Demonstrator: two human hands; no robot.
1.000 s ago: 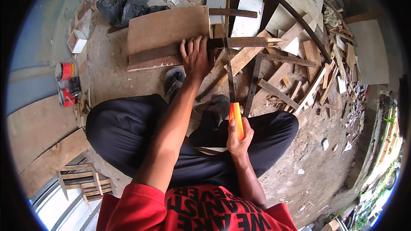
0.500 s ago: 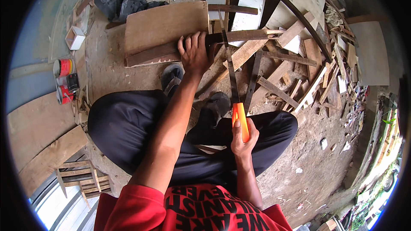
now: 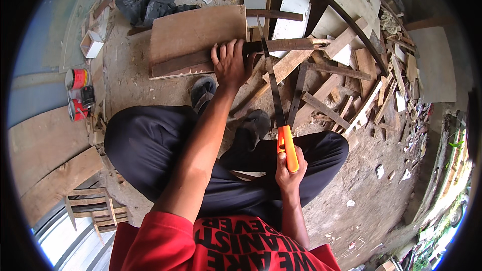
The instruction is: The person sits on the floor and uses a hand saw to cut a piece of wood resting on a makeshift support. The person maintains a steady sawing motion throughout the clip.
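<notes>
Across the near edge of a brown wooden panel [image 3: 198,27] lies a dark timber strip [image 3: 288,44], its splintered, pale right end projecting past the panel over scattered scrap wood [image 3: 329,109]. The left hand [image 3: 231,65] holds the strip down near the panel's right edge, fingers curled over its top. The right hand [image 3: 291,164] is closed around the orange handle of a handsaw [image 3: 287,138], thumb along its side, above the dark-trousered leg [image 3: 321,158]. The saw's blade runs forward and slightly left, crossing the strip just right of the left hand; how deep its teeth sit cannot be told. Beyond the panel, at upper left, lies a black plastic bag [image 3: 150,6]; farther left and nearer are a small white box [image 3: 91,46] and red-labelled cans [image 3: 77,78]. White boards [image 3: 291,12] lie beyond the strip.
</notes>
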